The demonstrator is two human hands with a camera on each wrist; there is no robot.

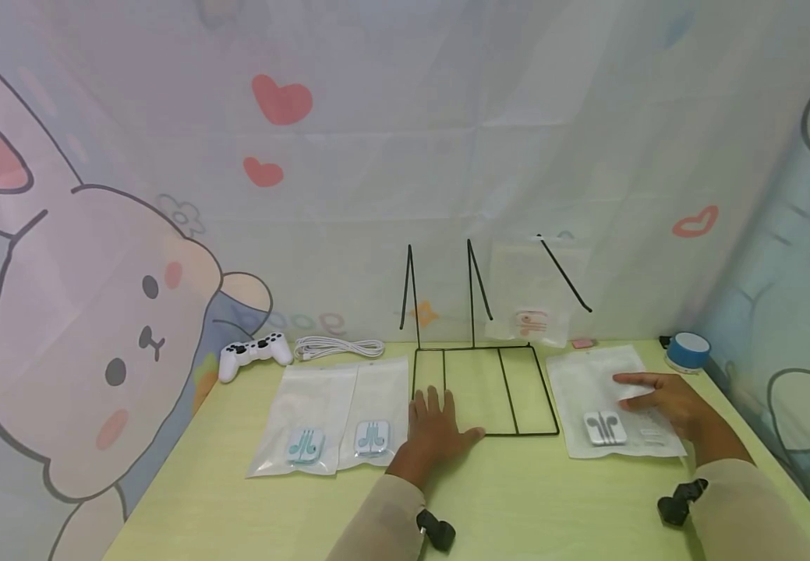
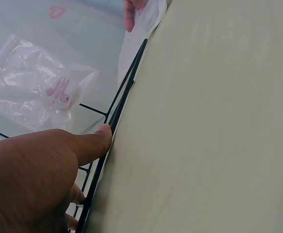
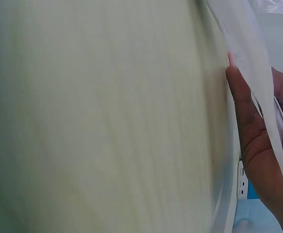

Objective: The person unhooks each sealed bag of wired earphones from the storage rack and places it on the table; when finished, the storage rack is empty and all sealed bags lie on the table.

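My left hand (image 1: 436,428) rests with fingers spread on the left front of the black wire rack (image 1: 545,389). In the left wrist view its thumb lies along the rack's front bar (image 2: 95,179). My right hand (image 1: 681,405) grips the plastic bag (image 1: 587,382) at the rack's right, which has white-cased earphones (image 1: 604,428) with a grey print inside. The right wrist view shows the raised bag edge (image 3: 258,58) between thumb and fingers. Another bag (image 1: 538,273), with a pink-printed earphone case (image 1: 532,321), hangs from the rack's right hook.
Left of the rack lie two bags with teal-printed earphone cases (image 1: 305,446) (image 1: 373,438). Behind them sit a white game controller (image 1: 256,354) and a coiled white cable (image 1: 340,347). A blue and white round device (image 1: 688,352) stands at the back right, near a small pink piece (image 1: 583,343).
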